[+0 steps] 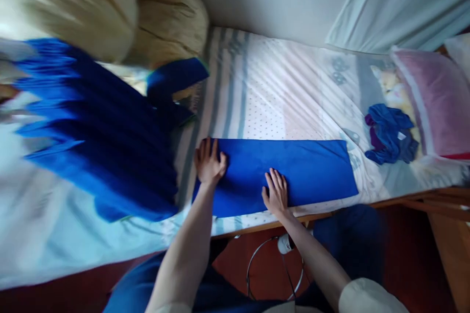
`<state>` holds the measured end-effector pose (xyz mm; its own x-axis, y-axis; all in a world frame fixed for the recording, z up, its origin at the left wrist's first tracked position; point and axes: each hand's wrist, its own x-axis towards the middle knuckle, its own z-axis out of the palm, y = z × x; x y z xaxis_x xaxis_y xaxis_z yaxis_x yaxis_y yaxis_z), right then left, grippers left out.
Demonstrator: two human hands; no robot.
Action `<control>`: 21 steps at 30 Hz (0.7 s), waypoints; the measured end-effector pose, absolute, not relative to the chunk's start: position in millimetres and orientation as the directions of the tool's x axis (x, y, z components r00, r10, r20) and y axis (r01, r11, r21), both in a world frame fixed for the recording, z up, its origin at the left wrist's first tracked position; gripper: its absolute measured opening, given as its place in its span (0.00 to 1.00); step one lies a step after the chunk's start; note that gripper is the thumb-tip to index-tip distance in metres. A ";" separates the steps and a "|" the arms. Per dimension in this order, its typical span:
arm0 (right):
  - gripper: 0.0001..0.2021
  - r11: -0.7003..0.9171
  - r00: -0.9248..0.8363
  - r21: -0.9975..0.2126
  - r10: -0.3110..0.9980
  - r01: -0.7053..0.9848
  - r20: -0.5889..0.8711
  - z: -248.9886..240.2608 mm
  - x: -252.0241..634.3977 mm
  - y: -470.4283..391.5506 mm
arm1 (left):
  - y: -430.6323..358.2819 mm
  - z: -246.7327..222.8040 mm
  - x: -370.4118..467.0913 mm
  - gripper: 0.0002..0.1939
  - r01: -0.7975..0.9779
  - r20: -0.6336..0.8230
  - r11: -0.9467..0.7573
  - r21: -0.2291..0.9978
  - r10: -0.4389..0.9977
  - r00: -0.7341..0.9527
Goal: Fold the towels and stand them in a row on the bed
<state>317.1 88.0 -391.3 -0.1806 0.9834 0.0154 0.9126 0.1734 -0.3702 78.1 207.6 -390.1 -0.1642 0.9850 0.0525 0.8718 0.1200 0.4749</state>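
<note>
A blue cloth (312, 171), folded into a long flat rectangle, lies along the near edge of the bed. My left hand (210, 161) rests on its left end, palm down with the fingers apart. Flat on the cloth's near middle part is my right hand (276, 190), fingers stretched out and holding nothing. To the left of my left hand stands a large heap of blue cloths (110, 132), stacked in layers that lean over. Another piece of blue cloth (179, 78) lies behind that heap.
A crumpled pile of blue and purple clothes (392, 132) sits at the right, beside a pink pillow (436, 98). Beige bulky bedding (169, 14) fills the back left. A pale curtain (407, 5) hangs at the back right. Below the bed edge, a thin metal ring (249, 266) shows.
</note>
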 end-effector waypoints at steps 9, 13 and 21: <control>0.30 0.079 -0.087 -0.256 0.996 0.963 -0.020 -396.5 454.2 175.8 | 205.9 -392.0 80.9 0.33 0.869 0.101 0.088 0.487 0.983 -0.156; 0.31 -0.073 0.075 -0.146 0.997 0.987 0.006 -405.2 531.8 187.0 | 206.7 -391.7 80.9 0.32 0.854 0.087 0.101 0.511 0.982 -0.168; 0.34 -0.236 0.236 -0.027 0.972 0.971 0.002 -416.7 625.7 204.6 | 205.8 -395.9 79.5 0.31 0.893 0.111 0.080 0.443 0.983 -0.144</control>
